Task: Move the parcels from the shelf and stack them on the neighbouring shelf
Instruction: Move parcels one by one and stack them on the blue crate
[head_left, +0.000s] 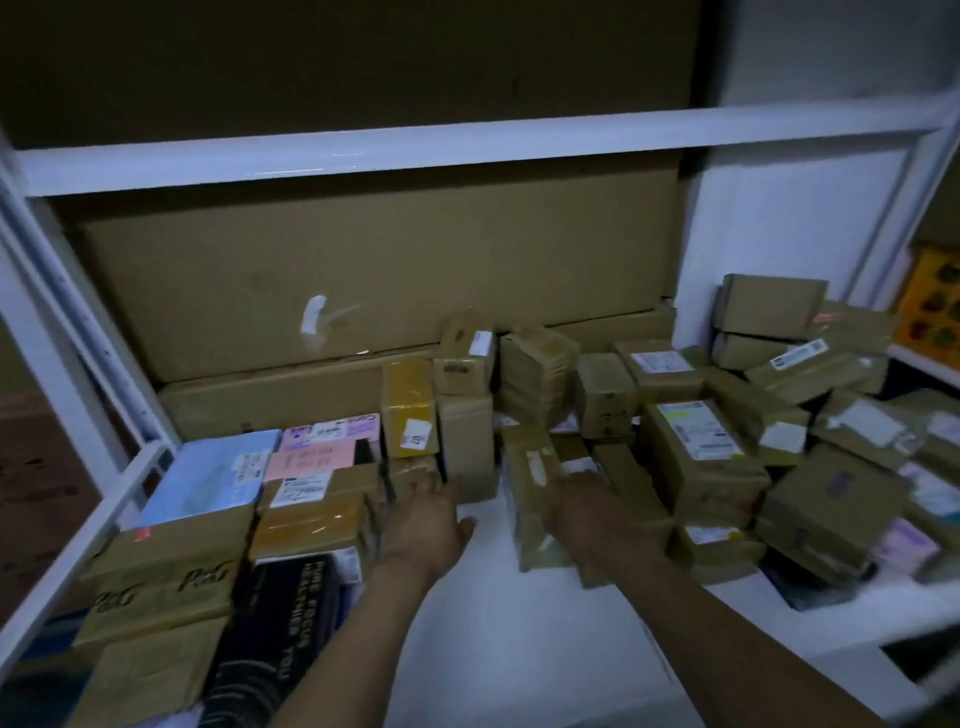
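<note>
Cardboard parcels (602, 395) crowd the white shelf (519, 649) — loose heap (779, 467) right, tidy stack (311, 499) left. The right hand (587, 514) curls its fingers over a taped parcel (530, 499), likely to lift it; the left hand (426, 525) reaches flat-fingered — seemingly steadying the stack.

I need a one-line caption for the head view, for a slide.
Left hand at the stacked parcels, right hand on a taped brown parcel, both over a white shelf.
</note>
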